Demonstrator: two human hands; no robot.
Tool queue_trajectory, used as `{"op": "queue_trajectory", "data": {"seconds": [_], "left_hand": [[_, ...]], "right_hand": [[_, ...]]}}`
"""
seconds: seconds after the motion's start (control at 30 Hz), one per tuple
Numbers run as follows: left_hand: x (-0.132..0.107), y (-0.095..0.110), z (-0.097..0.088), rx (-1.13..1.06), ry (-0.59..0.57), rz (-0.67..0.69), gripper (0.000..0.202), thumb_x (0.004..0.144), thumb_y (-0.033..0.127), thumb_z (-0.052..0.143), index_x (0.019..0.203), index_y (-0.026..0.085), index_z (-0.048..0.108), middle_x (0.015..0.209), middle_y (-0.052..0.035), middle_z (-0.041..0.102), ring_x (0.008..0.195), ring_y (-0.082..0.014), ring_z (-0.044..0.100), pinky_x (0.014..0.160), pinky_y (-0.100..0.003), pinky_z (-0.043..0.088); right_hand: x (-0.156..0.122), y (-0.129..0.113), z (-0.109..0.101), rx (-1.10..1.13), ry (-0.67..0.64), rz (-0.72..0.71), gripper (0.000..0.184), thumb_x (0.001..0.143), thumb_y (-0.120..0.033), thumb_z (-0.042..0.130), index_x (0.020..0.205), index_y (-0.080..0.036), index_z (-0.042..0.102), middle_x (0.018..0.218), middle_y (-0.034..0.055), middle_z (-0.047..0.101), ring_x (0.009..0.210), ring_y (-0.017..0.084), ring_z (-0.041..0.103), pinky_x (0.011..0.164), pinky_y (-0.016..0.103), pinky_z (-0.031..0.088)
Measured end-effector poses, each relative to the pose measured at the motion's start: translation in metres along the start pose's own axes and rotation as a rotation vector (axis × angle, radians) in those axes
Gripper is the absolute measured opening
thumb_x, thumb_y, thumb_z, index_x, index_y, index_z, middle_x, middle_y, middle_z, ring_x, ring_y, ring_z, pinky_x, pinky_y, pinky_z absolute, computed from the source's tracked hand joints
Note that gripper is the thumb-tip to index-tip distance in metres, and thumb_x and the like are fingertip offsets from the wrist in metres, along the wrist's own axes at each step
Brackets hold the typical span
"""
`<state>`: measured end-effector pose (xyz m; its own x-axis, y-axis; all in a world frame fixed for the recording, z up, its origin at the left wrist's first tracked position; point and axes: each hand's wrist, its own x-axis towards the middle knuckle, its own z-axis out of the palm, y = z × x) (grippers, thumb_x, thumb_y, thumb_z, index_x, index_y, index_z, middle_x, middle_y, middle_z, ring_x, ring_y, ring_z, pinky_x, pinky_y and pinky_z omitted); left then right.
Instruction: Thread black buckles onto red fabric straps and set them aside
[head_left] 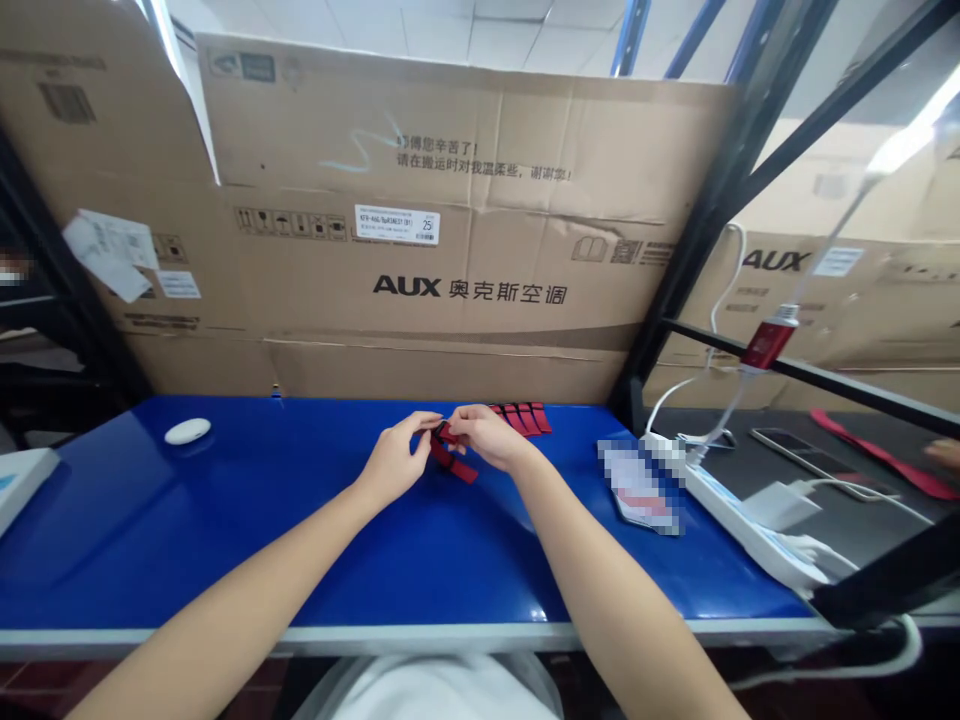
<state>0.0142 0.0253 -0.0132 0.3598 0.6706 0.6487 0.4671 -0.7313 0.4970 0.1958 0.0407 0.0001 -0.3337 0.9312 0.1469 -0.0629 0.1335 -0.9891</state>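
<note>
Over the middle of the blue table, my left hand and my right hand meet at a small red strap with a black band. Both hands are closed, with fingertips pinching the upper part of the strap. Its lower end hangs free, slanting down to the right. What lies right between the fingertips is partly hidden. Just behind my right hand, several similar red straps with black bands lie side by side on the table.
A white oval object lies at the left, and a white box corner juts in. On the right are a blurred-out flat item, a white power strip with cables, and a dark rack post. Cardboard stands behind.
</note>
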Motion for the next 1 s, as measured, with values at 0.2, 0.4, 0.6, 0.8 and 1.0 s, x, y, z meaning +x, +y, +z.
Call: {"op": "queue_trajectory", "data": {"seconds": [0.2, 0.4, 0.6, 0.8, 1.0], "left_hand": [[-0.002, 0.003, 0.002, -0.012, 0.059, -0.025, 0.032, 0.093, 0.021, 0.047, 0.12, 0.021, 0.064, 0.12, -0.0077, 0.067, 0.112, -0.021, 0.064, 0.102, -0.039, 0.048], [0.005, 0.002, 0.002, -0.379, 0.119, -0.254, 0.027, 0.087, 0.029, 0.059, 0.108, 0.015, 0.069, 0.11, -0.0112, 0.072, 0.101, -0.024, 0.069, 0.095, -0.042, 0.052], [0.008, 0.001, 0.001, -0.834, 0.151, -0.491, 0.037, 0.066, 0.034, 0.082, 0.096, 0.012, 0.074, 0.095, -0.0108, 0.075, 0.084, -0.0223, 0.071, 0.086, -0.04, 0.056], [0.007, 0.002, -0.001, -0.9, 0.063, -0.515, 0.041, 0.061, 0.033, 0.086, 0.094, 0.011, 0.075, 0.091, -0.0106, 0.076, 0.081, -0.0226, 0.071, 0.091, -0.042, 0.053], [0.011, -0.002, -0.006, -0.861, 0.083, -0.503, 0.041, 0.063, 0.035, 0.085, 0.094, 0.011, 0.073, 0.089, -0.0099, 0.075, 0.08, -0.0236, 0.072, 0.09, -0.045, 0.054]], "right_hand": [[0.007, 0.004, 0.002, 0.005, 0.111, -0.075, 0.014, 0.062, -0.024, 0.068, 0.057, -0.017, 0.057, 0.055, 0.0014, 0.062, 0.048, 0.012, 0.052, 0.053, 0.026, 0.04], [0.001, -0.004, 0.007, 0.008, 0.174, -0.131, 0.036, 0.057, -0.039, 0.082, 0.065, -0.018, 0.055, 0.058, 0.0001, 0.065, 0.052, 0.014, 0.061, 0.057, 0.028, 0.048], [-0.006, -0.008, 0.011, -0.025, 0.141, -0.155, 0.043, 0.054, -0.042, 0.086, 0.068, -0.018, 0.053, 0.056, -0.0024, 0.062, 0.052, 0.015, 0.064, 0.053, 0.026, 0.048], [-0.006, -0.007, 0.011, -0.078, 0.148, -0.089, 0.036, 0.057, -0.039, 0.085, 0.069, -0.016, 0.061, 0.061, 0.0034, 0.068, 0.058, 0.017, 0.066, 0.058, 0.028, 0.051], [-0.008, -0.008, 0.007, -0.063, 0.076, -0.039, 0.021, 0.063, -0.025, 0.079, 0.078, -0.014, 0.069, 0.072, 0.0039, 0.071, 0.074, 0.019, 0.07, 0.075, 0.031, 0.053]]}}
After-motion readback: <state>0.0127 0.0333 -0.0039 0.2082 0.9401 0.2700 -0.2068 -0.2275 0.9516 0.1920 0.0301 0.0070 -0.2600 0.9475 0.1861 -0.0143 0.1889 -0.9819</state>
